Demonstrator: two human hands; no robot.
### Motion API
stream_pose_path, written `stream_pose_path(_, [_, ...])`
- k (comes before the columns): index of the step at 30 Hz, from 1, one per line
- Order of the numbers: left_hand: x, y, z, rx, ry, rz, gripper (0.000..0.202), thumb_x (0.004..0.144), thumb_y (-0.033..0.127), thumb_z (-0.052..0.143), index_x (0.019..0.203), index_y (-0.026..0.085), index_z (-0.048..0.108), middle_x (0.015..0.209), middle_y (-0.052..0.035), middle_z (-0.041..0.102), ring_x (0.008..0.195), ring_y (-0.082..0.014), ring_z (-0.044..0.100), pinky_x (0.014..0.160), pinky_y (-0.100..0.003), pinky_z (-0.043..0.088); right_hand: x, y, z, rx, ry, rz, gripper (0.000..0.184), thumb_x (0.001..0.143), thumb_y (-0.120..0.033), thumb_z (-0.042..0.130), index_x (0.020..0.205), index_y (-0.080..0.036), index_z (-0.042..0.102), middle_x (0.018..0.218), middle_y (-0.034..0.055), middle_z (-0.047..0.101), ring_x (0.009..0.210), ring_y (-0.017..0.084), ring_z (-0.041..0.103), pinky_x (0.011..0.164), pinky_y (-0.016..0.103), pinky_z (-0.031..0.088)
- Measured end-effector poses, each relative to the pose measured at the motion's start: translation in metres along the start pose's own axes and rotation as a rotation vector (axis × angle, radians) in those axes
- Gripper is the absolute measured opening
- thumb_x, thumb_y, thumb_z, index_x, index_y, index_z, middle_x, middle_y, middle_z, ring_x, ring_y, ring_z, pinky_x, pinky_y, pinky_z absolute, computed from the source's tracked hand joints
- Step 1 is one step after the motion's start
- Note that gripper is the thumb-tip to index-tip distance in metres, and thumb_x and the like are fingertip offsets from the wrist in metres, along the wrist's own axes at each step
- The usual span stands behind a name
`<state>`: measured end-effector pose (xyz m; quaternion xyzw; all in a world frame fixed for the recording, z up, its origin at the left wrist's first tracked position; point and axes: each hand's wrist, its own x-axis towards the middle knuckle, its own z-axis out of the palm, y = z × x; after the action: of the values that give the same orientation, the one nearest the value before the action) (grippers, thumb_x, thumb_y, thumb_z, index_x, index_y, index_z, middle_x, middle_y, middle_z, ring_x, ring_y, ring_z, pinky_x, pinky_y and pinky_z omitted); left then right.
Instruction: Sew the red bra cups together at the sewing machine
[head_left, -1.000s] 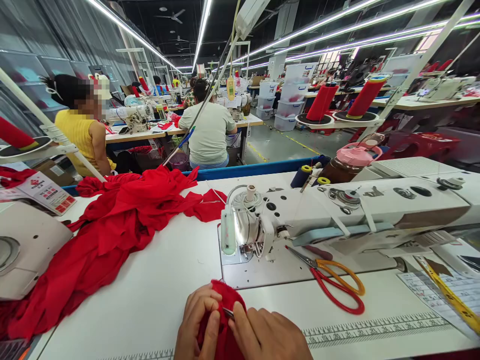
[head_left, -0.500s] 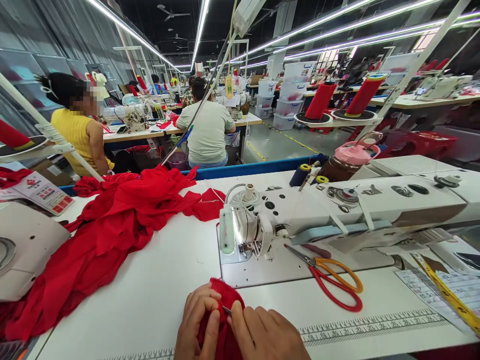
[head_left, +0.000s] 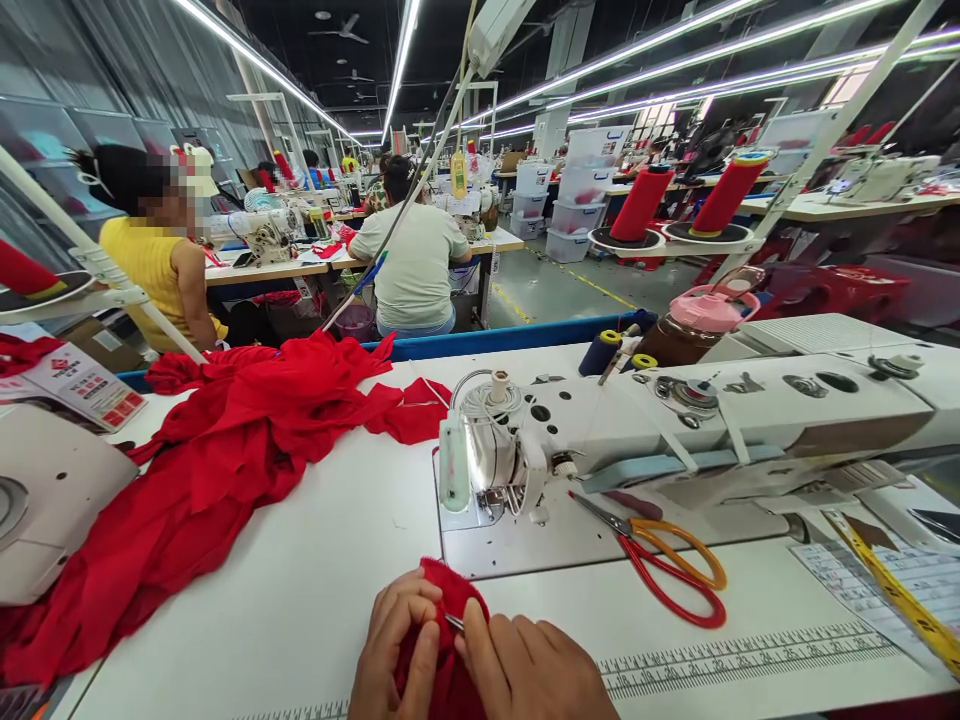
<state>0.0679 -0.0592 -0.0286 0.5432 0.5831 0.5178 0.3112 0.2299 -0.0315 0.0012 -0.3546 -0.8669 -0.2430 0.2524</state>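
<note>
At the front edge of the sewing table, my left hand (head_left: 397, 645) pinches a piece of red fabric (head_left: 450, 585) between thumb and fingers. My right hand (head_left: 529, 660) is closed on a small pointed metal tool (head_left: 454, 622); its tip meets the cloth beside my left fingertips. Most of the tool is hidden by my right fingers, so its exact kind does not show. Beyond the hands stands the white sewing machine (head_left: 600, 410), its needle area behind the cloth. Scissors (head_left: 660, 560) with one orange and one red handle lie to the right.
A long heap of red fabric (head_left: 232, 450) covers the table's left side. A printed ruler scale (head_left: 720, 658) runs along the front edge. A yellow tape measure (head_left: 900, 590) lies over written paper at right. Red thread cones (head_left: 641, 205) stand behind; two co-workers sit further off.
Both hands stay in nearly the same place on the red fabric. Slightly more of the metal tool shows between them now.
</note>
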Motion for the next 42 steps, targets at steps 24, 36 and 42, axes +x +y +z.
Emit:
stream_pose_path(24, [-0.002, -0.008, -0.017, 0.247, -0.033, -0.009, 0.024, 0.094, 0.043, 0.054, 0.077, 0.029, 0.065, 0.121, -0.0047, 0.066, 0.135, -0.0326, 0.049, 0.118, -0.063, 0.028, 0.023, 0.006, 0.014, 1.229, -0.558, 0.614, 0.017, 0.075, -0.012, 0.050, 0.067, -0.022, 0.038, 0.059, -0.0079, 0.041, 0.057, 0.010, 0.035, 0.054, 0.026, 0.022])
stream_pose_path(36, [0.012, -0.006, -0.031, 0.024, -0.335, -0.091, 0.026, 0.095, 0.048, 0.053, 0.081, 0.026, 0.058, 0.091, -0.0002, 0.068, 0.112, -0.0242, 0.062, 0.126, -0.054, 0.002, 0.032, 0.027, 0.022, 1.602, -0.746, 0.738, 0.009, 0.079, -0.015, 0.051, 0.071, -0.019, 0.053, 0.066, -0.0059, 0.039, 0.066, 0.010, 0.033, 0.056, 0.023, 0.025])
stream_pose_path(42, [0.014, -0.007, -0.031, -0.016, -0.312, -0.164, 0.033, 0.095, 0.053, 0.051, 0.080, 0.025, 0.062, 0.098, -0.0056, 0.068, 0.121, -0.0291, 0.056, 0.123, -0.055, 0.020, 0.023, 0.024, 0.004, 1.236, -0.568, 0.671, 0.003, 0.090, -0.022, 0.055, 0.089, -0.021, 0.057, 0.069, -0.0066, 0.054, 0.062, 0.011, 0.046, 0.057, 0.022, 0.035])
